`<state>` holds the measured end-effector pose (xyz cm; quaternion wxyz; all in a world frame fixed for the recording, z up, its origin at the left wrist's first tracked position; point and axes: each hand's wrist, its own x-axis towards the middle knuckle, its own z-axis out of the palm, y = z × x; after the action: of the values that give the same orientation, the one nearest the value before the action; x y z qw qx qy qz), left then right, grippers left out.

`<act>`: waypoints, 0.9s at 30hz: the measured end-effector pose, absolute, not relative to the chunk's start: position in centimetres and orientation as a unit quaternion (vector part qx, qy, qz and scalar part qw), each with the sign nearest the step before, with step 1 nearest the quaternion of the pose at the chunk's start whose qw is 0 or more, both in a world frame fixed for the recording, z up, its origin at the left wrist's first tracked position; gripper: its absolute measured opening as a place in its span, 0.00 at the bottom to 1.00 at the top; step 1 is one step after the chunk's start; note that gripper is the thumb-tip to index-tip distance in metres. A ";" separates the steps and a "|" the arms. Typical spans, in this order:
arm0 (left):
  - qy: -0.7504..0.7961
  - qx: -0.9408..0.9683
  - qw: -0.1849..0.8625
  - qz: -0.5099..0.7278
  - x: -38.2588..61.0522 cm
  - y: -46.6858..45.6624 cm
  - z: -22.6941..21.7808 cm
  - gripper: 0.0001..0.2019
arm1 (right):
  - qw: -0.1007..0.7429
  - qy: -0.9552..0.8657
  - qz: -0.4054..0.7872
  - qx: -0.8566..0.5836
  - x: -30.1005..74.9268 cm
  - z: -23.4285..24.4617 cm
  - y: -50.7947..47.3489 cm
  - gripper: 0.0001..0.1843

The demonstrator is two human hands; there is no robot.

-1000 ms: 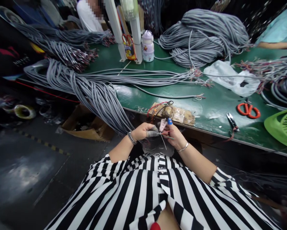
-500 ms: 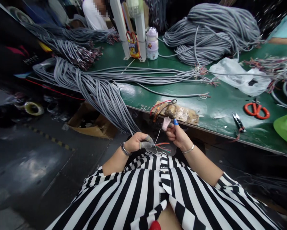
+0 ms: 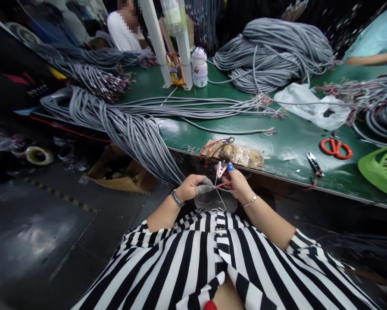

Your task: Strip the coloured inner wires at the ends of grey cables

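Observation:
My left hand (image 3: 192, 187), its thumb and finger wrapped in grey tape, is closed around the end of a grey cable. Red and green wires (image 3: 225, 186) fan out of that stripped end toward the right, along with thin white strands (image 3: 221, 200). Close beside them my right hand (image 3: 240, 186) is closed in a pinch, with a blue wrap on its thumb. A small pink piece (image 3: 220, 169) shows at its fingertips; I cannot tell whether it is a finger wrap or a tool. What the pinch holds is unclear.
A wooden block with wires (image 3: 241, 156) lies at the green bench's (image 3: 293, 170) front edge. Red-handled scissors (image 3: 335, 148), small snips (image 3: 314, 164) and a green basket (image 3: 379, 170) are to the right. A grey cable bundle (image 3: 138, 135) hangs off the bench. Two people sit beyond.
My left hand has moved right and slightly up with the cable end. My right hand has come lower, and the coloured wires now reach it. The head view has shifted slightly.

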<state>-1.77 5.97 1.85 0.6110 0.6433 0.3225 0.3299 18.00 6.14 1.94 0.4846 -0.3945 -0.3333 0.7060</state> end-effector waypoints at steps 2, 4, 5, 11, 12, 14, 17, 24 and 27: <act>0.323 0.640 0.617 0.326 -1.7 6.1 1.8 0.22 | 0.477 -0.314 0.732 -0.373 17.8 1.7 6.3 0.30; 0.327 0.638 0.620 0.319 -1.6 6.1 1.8 0.22 | 0.457 -0.283 0.766 -0.353 17.6 1.7 6.6 0.31; 0.329 0.636 0.623 0.314 -1.6 6.1 1.8 0.21 | 0.452 -0.265 0.777 -0.348 17.5 1.8 6.8 0.31; 0.337 0.629 0.636 0.293 -1.7 6.2 1.0 0.22 | 0.497 -0.185 0.769 -0.358 16.9 2.2 7.5 0.28; 0.338 0.632 0.634 0.290 -1.7 6.2 0.8 0.22 | 0.503 -0.184 0.765 -0.358 16.8 2.2 7.5 0.28; 0.337 0.640 0.629 0.286 -1.8 6.2 0.5 0.22 | 0.507 -0.187 0.763 -0.355 16.8 2.1 7.5 0.27; 0.333 0.650 0.619 0.290 -1.8 6.2 0.5 0.21 | 0.500 -0.186 0.768 -0.355 16.7 2.1 7.3 0.29; 0.327 0.662 0.609 0.290 -2.4 4.9 1.8 0.22 | 0.485 -0.187 0.789 -0.327 17.1 1.6 6.7 0.32; 0.323 0.675 0.603 0.277 -3.0 3.8 1.8 0.21 | 0.478 -0.188 0.793 -0.326 17.6 1.2 6.5 0.32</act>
<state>-2.99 3.76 1.79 0.6034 0.6745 0.3227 0.2772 17.59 6.50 1.22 0.4784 -0.3262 -0.1878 0.7934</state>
